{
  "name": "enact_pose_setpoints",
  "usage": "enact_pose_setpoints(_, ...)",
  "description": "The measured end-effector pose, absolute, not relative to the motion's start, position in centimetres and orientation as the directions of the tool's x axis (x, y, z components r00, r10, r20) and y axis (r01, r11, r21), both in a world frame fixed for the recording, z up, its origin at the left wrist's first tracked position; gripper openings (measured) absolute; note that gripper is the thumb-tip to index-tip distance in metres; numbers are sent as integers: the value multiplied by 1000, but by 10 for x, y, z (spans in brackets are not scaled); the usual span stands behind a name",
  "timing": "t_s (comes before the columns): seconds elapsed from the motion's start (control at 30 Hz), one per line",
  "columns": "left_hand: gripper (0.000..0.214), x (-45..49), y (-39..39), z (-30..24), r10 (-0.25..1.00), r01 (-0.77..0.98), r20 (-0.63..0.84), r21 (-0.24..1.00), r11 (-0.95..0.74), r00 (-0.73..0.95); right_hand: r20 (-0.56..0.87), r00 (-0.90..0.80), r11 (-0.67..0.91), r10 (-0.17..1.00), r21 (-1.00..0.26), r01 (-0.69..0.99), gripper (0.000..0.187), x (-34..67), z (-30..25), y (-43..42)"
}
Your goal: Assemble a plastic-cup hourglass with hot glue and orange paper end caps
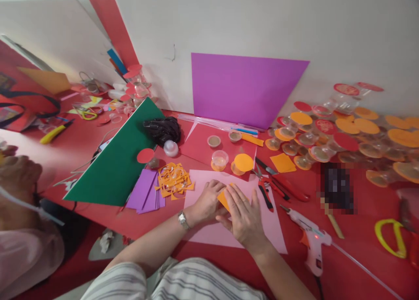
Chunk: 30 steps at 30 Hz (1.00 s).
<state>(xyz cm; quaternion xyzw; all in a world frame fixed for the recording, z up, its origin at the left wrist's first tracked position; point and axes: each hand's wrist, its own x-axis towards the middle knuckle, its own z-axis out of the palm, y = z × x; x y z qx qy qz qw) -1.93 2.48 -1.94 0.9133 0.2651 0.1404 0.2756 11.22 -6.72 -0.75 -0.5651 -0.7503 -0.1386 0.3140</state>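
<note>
White panel [248, 25] stands upright across the back, behind the red table [363, 234]. Purple sheet [245, 90] leans on the panel. Green board [108, 173] is tilted up on the left; beyond it, at the left edge, are another person's hands [19, 182].

Pink sheet [273, 230] lies flat in front of the wearer, under the hands. Big cluster of clear domes [307, 138] with red and orange discs, back right.

Right hand [244, 219]: fingers long and nearly straight, laid over the orange paper [223, 201], thumb apart. Left hand [206, 204]: fingers curled in at the paper's left side, tips hidden, can't tell if it pinches. The orange paper sits between both hands, above the pink sheet, mostly covered.

White glue gun [309, 234], small red light showing, lies right of the pink sheet. Black plastic bag [160, 130] is bunched near the green board. Purple cards [147, 189] overlap beside a pile of orange scraps [173, 182], left of the pink sheet. Red-handled tools [291, 187] lie at its upper right. Orange disc [243, 162] tops a clear cup at its far edge. Watch [183, 220] on left wrist.
</note>
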Motion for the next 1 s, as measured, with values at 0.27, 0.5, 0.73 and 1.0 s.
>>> enact_pose_setpoints(0.27,17,-21,25,-11,573,395,114,615,-682,812,705,-145,429,694,-243,870,59,127,-11,-83)
enact_pose_setpoints(0.5,13,-21,15,-7,654,470,80,631,-618,752,755,20,463,655,-422,779,54,147,-27,-81)
enact_pose_setpoints(0.73,13,-14,-5,-11,781,570,114,621,-538,614,709,78,425,701,-503,753,53,152,-38,-78)
enact_pose_setpoints(1.0,11,-13,0,-9,740,514,147,631,-582,657,665,-90,399,741,-329,856,61,150,-33,-76)
